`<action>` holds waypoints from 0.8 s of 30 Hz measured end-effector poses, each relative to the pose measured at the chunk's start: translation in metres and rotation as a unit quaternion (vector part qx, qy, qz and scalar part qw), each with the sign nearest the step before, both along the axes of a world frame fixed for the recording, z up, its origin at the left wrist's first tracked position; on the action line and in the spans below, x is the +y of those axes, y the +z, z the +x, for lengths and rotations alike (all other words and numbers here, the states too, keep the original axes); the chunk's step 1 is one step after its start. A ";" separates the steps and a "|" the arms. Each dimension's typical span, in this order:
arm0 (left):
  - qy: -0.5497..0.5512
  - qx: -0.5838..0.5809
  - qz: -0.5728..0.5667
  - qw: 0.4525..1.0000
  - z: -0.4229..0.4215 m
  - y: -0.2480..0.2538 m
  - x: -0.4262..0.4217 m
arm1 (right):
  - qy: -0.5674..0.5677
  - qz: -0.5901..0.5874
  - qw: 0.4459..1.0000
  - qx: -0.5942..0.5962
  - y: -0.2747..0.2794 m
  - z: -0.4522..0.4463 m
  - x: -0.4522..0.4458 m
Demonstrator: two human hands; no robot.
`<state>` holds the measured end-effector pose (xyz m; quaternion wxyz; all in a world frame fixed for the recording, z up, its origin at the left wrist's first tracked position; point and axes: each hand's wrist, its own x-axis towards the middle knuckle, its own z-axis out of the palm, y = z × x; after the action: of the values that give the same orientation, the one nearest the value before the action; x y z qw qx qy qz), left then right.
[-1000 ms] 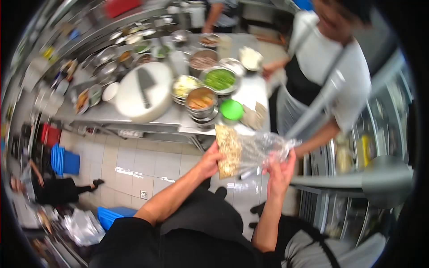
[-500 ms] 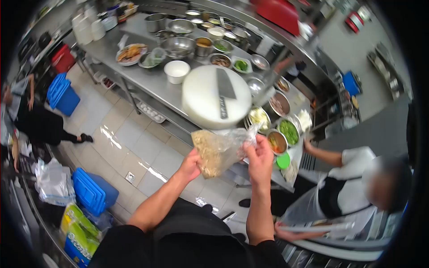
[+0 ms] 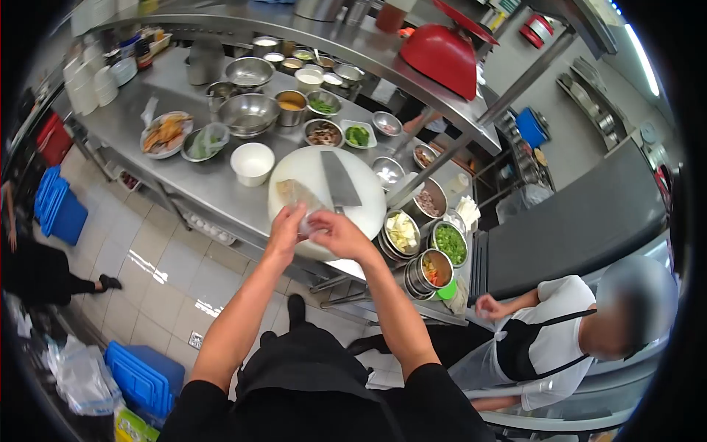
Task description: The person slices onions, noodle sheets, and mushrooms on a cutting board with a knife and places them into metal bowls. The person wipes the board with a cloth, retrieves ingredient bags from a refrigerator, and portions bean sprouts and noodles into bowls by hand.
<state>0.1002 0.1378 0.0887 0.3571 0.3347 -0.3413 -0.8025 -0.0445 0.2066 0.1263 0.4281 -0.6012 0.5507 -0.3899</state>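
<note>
A clear plastic bag (image 3: pixel 300 194) with tan, crumbly-looking contents is over the left part of a thick, round white chopping board (image 3: pixel 303 163). My left hand (image 3: pixel 286 230) is closed on the bag's near part. Pressed close beside it, my right hand (image 3: pixel 340 233) has its bent fingers on the gathered plastic of the bag; the fingertips are partly hidden. A wide cleaver (image 3: pixel 342 177) lies on the board just beyond my right hand, its handle end hidden by that hand. To the board's left is a white bowl (image 3: pixel 252 163).
Right of the board stand metal containers of chopped green vegetable (image 3: pixel 449 243), pale pieces (image 3: pixel 402 231) and orange-red pieces (image 3: pixel 434 269). Metal bowls (image 3: pixel 249 115) stand at the back. An overhead shelf (image 3: pixel 294 29) bears a red scale (image 3: pixel 440 62). A co-worker (image 3: pixel 549 324) stands at right.
The bag has moved forward from in front of the counter to over the board. My hands have come together on it. The co-worker's raised hand has come off the counter edge.
</note>
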 end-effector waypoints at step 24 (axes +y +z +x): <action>-0.065 -0.032 -0.101 0.992 -0.019 0.001 -0.059 | -0.229 -0.048 0.851 0.470 -0.156 -0.342 -0.193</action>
<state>0.0810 0.0790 0.0894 0.3251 0.2990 -0.4531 -0.7743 -0.3866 0.0132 -0.0299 -0.0130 -0.5896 0.7886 -0.1739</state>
